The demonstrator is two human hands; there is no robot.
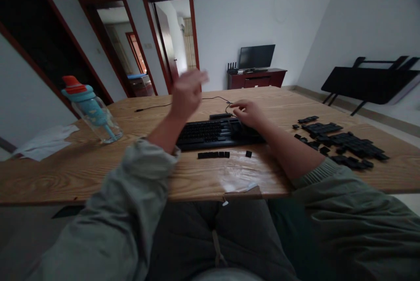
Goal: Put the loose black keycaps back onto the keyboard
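Observation:
A black keyboard lies on the wooden table in front of me, most of its left part looking bare of keycaps. My left hand is raised over the keyboard's back left side, smeared by motion, so its fingers cannot be read. Over the right end of the keyboard is my right hand, its fingers bent but apart, pointing left beside a thin black cable; I see nothing in them. Just behind the keyboard lies a small black bar. A row of black keycaps and a single keycap sit nearer me.
Many loose black keycaps are spread on the table's right side. A clear bottle with a blue and red top stands at the left near white paper. Farther off are a television and a folded black table.

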